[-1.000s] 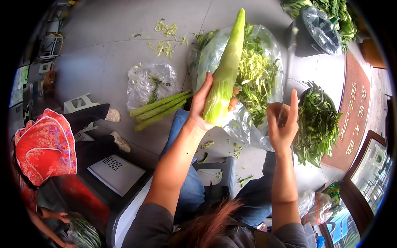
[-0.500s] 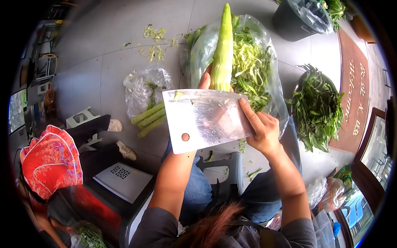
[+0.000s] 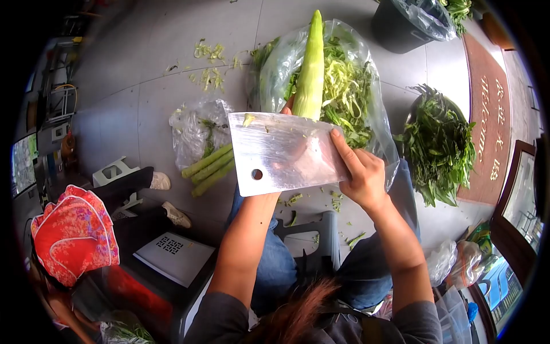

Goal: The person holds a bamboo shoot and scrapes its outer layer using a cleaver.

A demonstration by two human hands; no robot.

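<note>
My right hand [image 3: 365, 175] is closed round the handle end of a broad cleaver [image 3: 286, 155], its index finger stretched along the blade. The blade lies across my left forearm and hides most of my left hand [image 3: 288, 107]. A pale green, peeled celtuce stem [image 3: 311, 74] points away from me, its lower end behind the blade; the left fingers that show are against its side. Bits of peel stick to the blade. Beyond and below the stem is a clear plastic bag [image 3: 369, 69] full of leaves and peel strips [image 3: 341, 86].
Several celtuce stems [image 3: 212, 171] lie by a crumpled plastic bag [image 3: 195, 132] on the left. A bowl of leaves [image 3: 438, 149], a lined bin [image 3: 401, 28] and a brown mat [image 3: 484, 120] are right. Another person in a red floral hat [image 3: 74, 235] sits at lower left, near a stool [image 3: 114, 171].
The cleaver has shifted slightly up and away from me in the view, covering more of my left fingers. The celtuce stem stays in my left hand, its tip slightly lower in the view.
</note>
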